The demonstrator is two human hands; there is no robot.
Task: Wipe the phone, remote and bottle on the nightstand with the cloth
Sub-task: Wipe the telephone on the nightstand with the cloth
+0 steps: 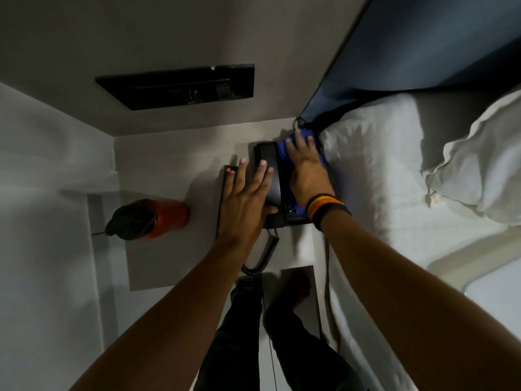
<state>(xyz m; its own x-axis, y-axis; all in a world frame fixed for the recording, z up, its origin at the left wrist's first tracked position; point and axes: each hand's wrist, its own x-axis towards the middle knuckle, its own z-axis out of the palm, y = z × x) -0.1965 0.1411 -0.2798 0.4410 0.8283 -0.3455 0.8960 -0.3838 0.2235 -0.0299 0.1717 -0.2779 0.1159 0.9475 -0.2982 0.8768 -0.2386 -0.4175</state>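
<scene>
A black corded phone [269, 167] sits at the right side of the pale nightstand [158, 258]. My left hand [245, 198] lies flat on its handset, fingers spread, and partly covers the black remote [227, 176] with a red button just left of the phone. My right hand [306, 167] presses a blue cloth [284, 149] onto the right part of the phone's base. A red bottle [166, 217] with a black cap stands at the left of the nightstand, apart from both hands.
A white bed with a pillow [479, 165] borders the nightstand on the right, under a dark blue headboard [423, 46]. A black wall panel [177, 86] is mounted behind. The coiled phone cord [262, 261] hangs over the front edge. My legs stand below.
</scene>
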